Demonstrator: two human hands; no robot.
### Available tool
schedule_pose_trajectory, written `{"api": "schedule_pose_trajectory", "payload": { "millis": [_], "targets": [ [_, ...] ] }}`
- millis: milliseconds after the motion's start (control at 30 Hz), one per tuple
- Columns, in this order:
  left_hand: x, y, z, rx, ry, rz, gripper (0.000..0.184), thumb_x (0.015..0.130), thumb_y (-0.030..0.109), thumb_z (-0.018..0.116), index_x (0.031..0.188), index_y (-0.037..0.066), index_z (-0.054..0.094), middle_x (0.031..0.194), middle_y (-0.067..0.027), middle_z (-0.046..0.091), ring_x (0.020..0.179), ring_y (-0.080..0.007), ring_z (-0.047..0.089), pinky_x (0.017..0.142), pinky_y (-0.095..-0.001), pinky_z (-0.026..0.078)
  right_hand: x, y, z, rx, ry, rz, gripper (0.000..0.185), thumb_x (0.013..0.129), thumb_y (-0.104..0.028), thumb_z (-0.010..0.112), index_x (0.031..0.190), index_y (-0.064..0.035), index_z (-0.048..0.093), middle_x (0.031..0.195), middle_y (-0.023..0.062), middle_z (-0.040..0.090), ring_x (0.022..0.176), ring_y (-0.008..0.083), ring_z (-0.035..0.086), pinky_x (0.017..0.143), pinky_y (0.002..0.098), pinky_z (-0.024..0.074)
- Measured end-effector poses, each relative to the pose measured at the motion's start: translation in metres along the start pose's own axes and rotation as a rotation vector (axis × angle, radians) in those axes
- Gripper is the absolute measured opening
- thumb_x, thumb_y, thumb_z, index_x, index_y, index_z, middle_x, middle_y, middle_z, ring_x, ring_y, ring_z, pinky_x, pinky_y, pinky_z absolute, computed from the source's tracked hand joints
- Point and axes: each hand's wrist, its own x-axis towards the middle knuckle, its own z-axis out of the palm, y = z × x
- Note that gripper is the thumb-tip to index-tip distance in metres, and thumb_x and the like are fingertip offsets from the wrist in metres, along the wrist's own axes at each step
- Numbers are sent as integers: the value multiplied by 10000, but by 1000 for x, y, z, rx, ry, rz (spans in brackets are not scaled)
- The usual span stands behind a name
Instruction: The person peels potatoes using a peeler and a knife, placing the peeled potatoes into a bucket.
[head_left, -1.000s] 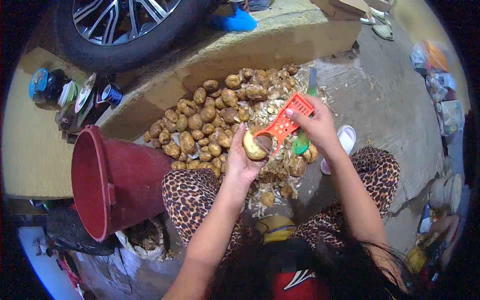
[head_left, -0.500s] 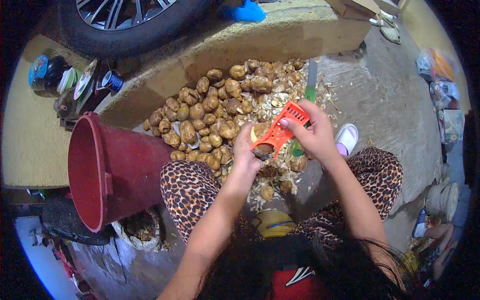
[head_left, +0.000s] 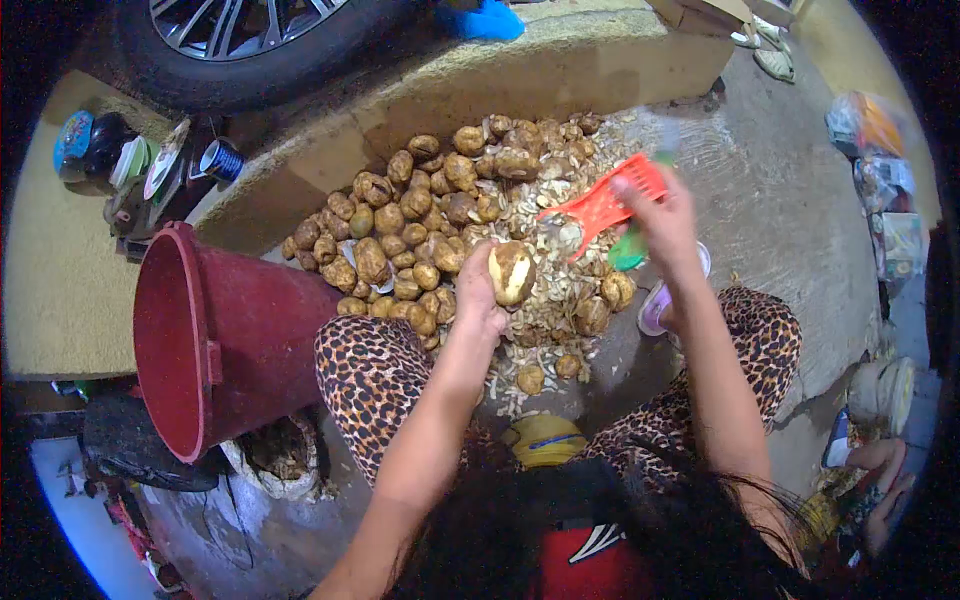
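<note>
My left hand (head_left: 480,292) is closed around a potato (head_left: 513,274), brown with a pale peeled patch facing up. My right hand (head_left: 660,222) grips an orange plastic peeler (head_left: 604,204), its forked end pointing left, apart from the potato. A knife with a green handle (head_left: 628,250) is held in the same hand, behind the peeler; its blade is blurred by motion. Below both hands lie pale peelings (head_left: 545,335) on the floor. A heap of brown potatoes (head_left: 400,225) spreads to the left and beyond.
A large red bucket (head_left: 260,335) lies tipped on the left, its mouth facing left. Behind the potatoes runs a low concrete ledge (head_left: 450,95) with a car wheel (head_left: 250,50) above it. Plastic bags (head_left: 885,185) line the right side. A yellow object (head_left: 545,443) sits between my knees.
My right hand has moved right and up with the peeler and knife, away from the potato. The potato in my left hand now shows its peeled patch.
</note>
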Motion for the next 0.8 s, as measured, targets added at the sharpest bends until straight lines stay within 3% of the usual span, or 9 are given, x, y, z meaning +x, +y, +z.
{"api": "schedule_pose_trajectory", "payload": {
  "millis": [133, 233, 267, 367, 467, 567, 667, 767, 800],
  "targets": [
    [0, -5, 2, 5, -30, 55, 256, 884, 252, 421, 900, 41, 564, 801, -72, 625, 680, -174, 613, 609, -316, 510, -25, 21, 33, -273, -226, -52, 206, 752, -184, 660, 849, -29, 566, 665, 22, 559, 575, 75, 528, 518, 238, 442],
    [7, -7, -4, 81, -60, 76, 258, 866, 256, 439, 938, 36, 553, 846, -94, 626, 730, -197, 627, 641, -336, 534, -25, 16, 32, -224, -191, -67, 233, 741, -213, 668, 841, -30, 563, 660, 27, 556, 590, 78, 537, 526, 240, 440],
    [11, -8, -8, 88, -85, 74, 256, 865, 260, 444, 932, 39, 554, 837, -89, 626, 722, -196, 626, 633, -335, 532, -21, 15, 28, -250, -130, -34, 229, 746, -211, 662, 840, -25, 567, 668, 33, 570, 568, 83, 540, 513, 248, 440],
    [-2, -2, -5, 193, -71, 76, 265, 874, 255, 449, 888, 24, 578, 813, -74, 621, 689, -160, 605, 638, -290, 497, 11, 16, -9, -378, 184, -301, 221, 755, -190, 657, 866, -22, 566, 685, 31, 584, 525, 87, 532, 485, 249, 440],
    [5, -3, -7, 278, -20, 166, 286, 874, 263, 464, 861, 11, 599, 793, -69, 615, 679, -139, 591, 638, -264, 472, 15, 15, -20, -145, 53, -34, 219, 766, -177, 650, 893, -20, 563, 692, 22, 589, 530, 84, 531, 485, 243, 445],
    [7, -3, -2, 280, 18, 207, 328, 872, 302, 476, 862, 0, 602, 771, -78, 606, 667, -146, 575, 628, -268, 457, -8, 7, 10, -22, -137, 100, 202, 781, -163, 644, 885, -20, 547, 685, 17, 572, 531, 83, 530, 443, 221, 432],
    [6, -2, -2, 288, 34, 248, 341, 876, 306, 477, 852, -13, 596, 755, -75, 599, 652, -139, 560, 614, -262, 446, -19, 5, 23, -91, -281, 120, 200, 782, -164, 641, 884, -20, 545, 694, 12, 571, 547, 79, 530, 458, 216, 434],
    [15, -5, -9, 374, -7, 328, 327, 880, 278, 477, 850, -27, 591, 741, -73, 593, 636, -129, 546, 598, -256, 435, -21, 27, 24, -282, -304, -99, 225, 781, -172, 644, 903, -11, 544, 714, 11, 576, 574, 69, 532, 477, 218, 439],
    [11, -3, -7, 421, -55, 367, 316, 881, 264, 477, 850, -29, 591, 738, -71, 592, 634, -126, 544, 595, -254, 432, -22, 20, 26, -367, -236, -78, 239, 781, -169, 643, 921, -2, 545, 737, 14, 583, 595, 61, 529, 492, 219, 442]
  ]
}}
